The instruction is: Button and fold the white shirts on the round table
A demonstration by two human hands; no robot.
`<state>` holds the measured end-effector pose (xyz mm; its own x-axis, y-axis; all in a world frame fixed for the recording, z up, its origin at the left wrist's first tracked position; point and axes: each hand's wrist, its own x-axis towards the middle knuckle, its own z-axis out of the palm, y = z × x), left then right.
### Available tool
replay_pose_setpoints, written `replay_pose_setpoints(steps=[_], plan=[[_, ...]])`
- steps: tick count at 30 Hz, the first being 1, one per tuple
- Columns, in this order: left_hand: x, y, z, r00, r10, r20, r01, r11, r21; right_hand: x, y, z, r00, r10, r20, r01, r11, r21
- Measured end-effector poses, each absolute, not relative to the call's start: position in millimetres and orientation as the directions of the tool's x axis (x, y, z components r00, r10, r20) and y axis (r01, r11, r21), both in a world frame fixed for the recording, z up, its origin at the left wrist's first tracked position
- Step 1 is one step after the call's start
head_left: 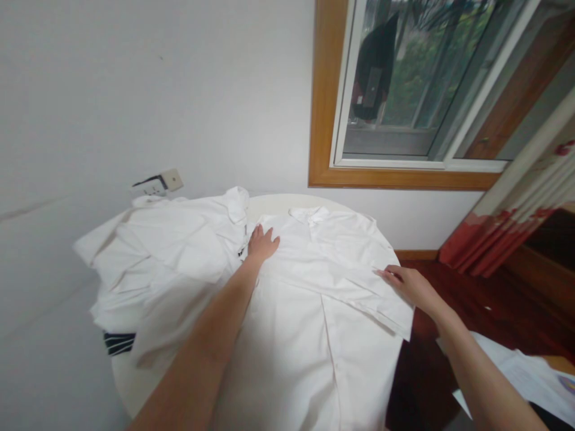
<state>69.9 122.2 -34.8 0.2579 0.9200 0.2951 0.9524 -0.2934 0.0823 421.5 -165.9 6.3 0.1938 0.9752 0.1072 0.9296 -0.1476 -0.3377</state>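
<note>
A white shirt (314, 299) lies spread face down on a round white table (274, 203), collar at the far side. My left hand (262, 242) rests flat on its left shoulder, fingers stretched out. At the shirt's right edge my right hand (406, 282) touches a folded-over sleeve (359, 287) that lies across the back, fingers curled against the cloth; whether they pinch it I cannot tell.
A heap of other white garments (166, 257) covers the table's left side, with a dark striped cloth (119, 342) under it. The wall holds a socket (157, 182). A wood-framed window (404, 90), a red and white curtain (507, 221) and papers (525, 377) stand right.
</note>
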Motion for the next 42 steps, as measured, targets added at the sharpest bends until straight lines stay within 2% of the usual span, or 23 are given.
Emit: replay_pose_setpoints(steps=[2, 5, 8, 10, 12, 16, 19, 22, 27, 37, 42], plan=[[70, 123, -34, 0.246, 0.93, 0.274, 0.955, -0.281, 0.095, 421, -166, 8, 0.186, 0.978, 0.097, 0.935, -0.145, -0.325], [71, 121, -30, 0.23, 0.943, 0.242, 0.96, -0.261, 0.102, 418, -167, 5, 0.219, 0.971, 0.095, 0.969, -0.205, -0.137], [73, 119, -28, 0.23, 0.946, 0.23, 0.962, -0.256, 0.091, 416, -165, 6, 0.155, 0.965, 0.21, 0.983, -0.173, 0.068], [73, 117, -27, 0.231, 0.946, 0.226, 0.963, -0.256, 0.087, 414, -160, 15, 0.056, 0.949, 0.311, 0.99, -0.094, 0.108], [74, 116, -27, 0.224, 0.949, 0.222, 0.964, -0.25, 0.096, 405, -148, 28, -0.051, 0.93, 0.364, 0.998, 0.03, 0.062], [74, 115, -26, 0.168, 0.962, 0.217, 0.965, -0.205, 0.164, 366, -105, 44, -0.3, 0.874, 0.383, 0.913, 0.379, -0.15], [74, 114, -26, 0.128, 0.969, 0.212, 0.962, -0.173, 0.213, 329, -74, 35, -0.446, 0.835, 0.321, 0.827, 0.522, -0.209], [74, 114, -24, 0.115, 0.974, 0.196, 0.963, -0.158, 0.219, 306, -57, 12, -0.498, 0.831, 0.248, 0.813, 0.547, -0.2], [74, 115, -23, 0.123, 0.979, 0.161, 0.967, -0.154, 0.202, 301, -56, -16, -0.465, 0.869, 0.169, 0.854, 0.49, -0.175], [74, 118, -27, 0.144, 0.978, 0.149, 0.971, -0.169, 0.168, 278, -62, 6, -0.451, 0.89, 0.07, 0.867, 0.456, -0.204], [73, 108, -23, 0.191, 0.943, 0.272, 0.964, -0.232, 0.128, 267, -64, 1, -0.482, 0.874, 0.066, 0.847, 0.484, -0.221]])
